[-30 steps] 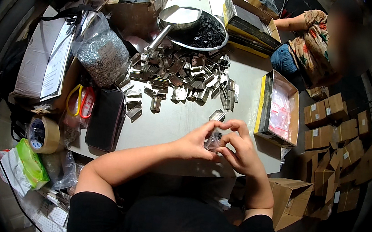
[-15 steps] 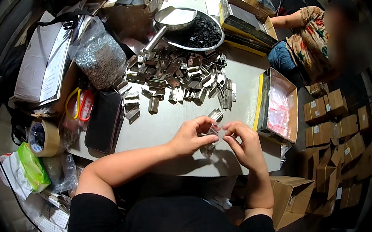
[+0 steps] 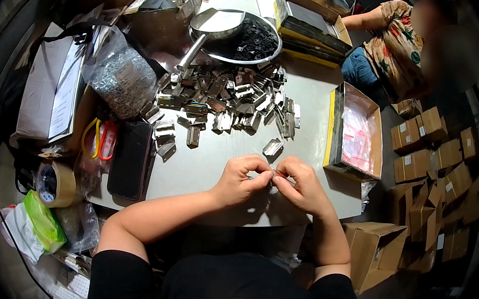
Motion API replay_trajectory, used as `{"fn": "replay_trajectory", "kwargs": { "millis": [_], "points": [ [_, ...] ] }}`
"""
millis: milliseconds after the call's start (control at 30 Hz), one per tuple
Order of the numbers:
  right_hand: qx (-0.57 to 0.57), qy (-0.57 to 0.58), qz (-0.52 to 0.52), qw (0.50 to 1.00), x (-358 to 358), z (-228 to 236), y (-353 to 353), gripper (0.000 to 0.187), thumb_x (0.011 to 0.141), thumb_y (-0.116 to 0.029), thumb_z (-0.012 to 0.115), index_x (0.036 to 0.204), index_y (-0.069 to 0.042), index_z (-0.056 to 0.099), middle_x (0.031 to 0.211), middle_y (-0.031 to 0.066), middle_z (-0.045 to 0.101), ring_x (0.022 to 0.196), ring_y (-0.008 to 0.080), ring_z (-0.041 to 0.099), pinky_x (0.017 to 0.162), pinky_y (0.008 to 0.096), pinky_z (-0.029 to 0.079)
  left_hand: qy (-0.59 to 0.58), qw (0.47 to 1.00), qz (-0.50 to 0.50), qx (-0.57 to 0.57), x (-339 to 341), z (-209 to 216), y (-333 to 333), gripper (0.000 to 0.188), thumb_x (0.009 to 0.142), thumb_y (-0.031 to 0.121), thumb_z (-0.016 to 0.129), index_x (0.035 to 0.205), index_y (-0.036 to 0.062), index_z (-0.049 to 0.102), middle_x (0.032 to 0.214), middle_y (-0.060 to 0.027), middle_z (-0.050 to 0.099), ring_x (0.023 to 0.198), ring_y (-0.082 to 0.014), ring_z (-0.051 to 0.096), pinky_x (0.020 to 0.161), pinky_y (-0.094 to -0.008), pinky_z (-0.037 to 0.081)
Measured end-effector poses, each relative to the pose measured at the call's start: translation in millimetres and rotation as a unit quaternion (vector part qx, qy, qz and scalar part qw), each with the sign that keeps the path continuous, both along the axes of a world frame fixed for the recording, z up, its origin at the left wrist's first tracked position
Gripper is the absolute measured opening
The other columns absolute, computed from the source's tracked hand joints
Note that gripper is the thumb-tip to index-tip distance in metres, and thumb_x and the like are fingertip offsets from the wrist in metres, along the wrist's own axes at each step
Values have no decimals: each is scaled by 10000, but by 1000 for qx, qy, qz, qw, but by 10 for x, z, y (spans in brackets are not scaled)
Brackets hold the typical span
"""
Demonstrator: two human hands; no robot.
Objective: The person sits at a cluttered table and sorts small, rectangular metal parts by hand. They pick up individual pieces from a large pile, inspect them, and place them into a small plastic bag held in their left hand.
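My left hand (image 3: 243, 179) and my right hand (image 3: 301, 185) meet over the near edge of the table, fingertips pinched together. Between them they hold what looks like a small clear plastic bag (image 3: 270, 191); most of it is hidden by the fingers and shadow. Just beyond my fingertips lies a single bent metal bracket (image 3: 273, 148). Farther off is a heap of similar metal brackets (image 3: 227, 98), silvery and brownish, spread across the middle of the table.
A metal bowl (image 3: 278, 51) of small black parts holds a scoop (image 3: 217, 23). An open box of clear bags (image 3: 330, 130) stands right. To the left are a dark phone-like case (image 3: 131, 161), scissors (image 3: 98, 139), a tape roll (image 3: 56, 180) and a bag of screws (image 3: 121, 79). A co-worker (image 3: 399, 46) sits far right.
My right hand has closed in on my left, and their fingertips now touch. The lone bracket, partly behind my hands before, now shows whole. The whole view has shifted slightly.
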State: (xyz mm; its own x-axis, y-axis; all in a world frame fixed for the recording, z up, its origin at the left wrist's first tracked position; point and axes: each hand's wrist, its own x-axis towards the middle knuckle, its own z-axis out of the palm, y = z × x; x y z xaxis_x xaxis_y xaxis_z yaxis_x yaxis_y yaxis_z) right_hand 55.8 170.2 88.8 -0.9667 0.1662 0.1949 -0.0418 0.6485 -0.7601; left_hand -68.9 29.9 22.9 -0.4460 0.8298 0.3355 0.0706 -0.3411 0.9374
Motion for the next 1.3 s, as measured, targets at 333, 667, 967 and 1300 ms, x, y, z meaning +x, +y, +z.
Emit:
{"fn": "replay_trajectory", "kwargs": {
  "millis": [333,667,967,1300],
  "points": [
    [-42,-53,-147,987,976,-10,208,178,865,-130,621,773,-7,532,727,78,515,669,184,495,606,296,398,-152,986,-30,-60,37,-36,30,116,928,83,613,1003,-4,598,874,-6,579,789,-55,521,687,-196,421],
    [317,-77,-665,672,2949,553,514,177,871,-115,621,817,9,507,721,137,517,636,281,474,619,379,411,-188,978,-66,-67,119,-46,38,195,919,58,605,1089,24,516,956,-5,549,857,-67,519,766,-223,439],
    [250,-123,-325,904,1248,241,1712,193,693,-39,680,883,-16,651,933,175,628,918,349,596,836,384,472,-198,976,-79,-51,85,-56,66,220,923,93,616,1100,14,513,871,5,538,771,-42,488,666,-204,424],
    [248,-156,-258,921,1068,60,1954,266,691,-8,662,947,-10,591,912,160,618,885,291,599,783,371,478,-214,970,-98,-59,125,-74,40,228,924,115,619,1102,16,515,862,5,533,730,-37,488,621,-205,428]
  ]
}}
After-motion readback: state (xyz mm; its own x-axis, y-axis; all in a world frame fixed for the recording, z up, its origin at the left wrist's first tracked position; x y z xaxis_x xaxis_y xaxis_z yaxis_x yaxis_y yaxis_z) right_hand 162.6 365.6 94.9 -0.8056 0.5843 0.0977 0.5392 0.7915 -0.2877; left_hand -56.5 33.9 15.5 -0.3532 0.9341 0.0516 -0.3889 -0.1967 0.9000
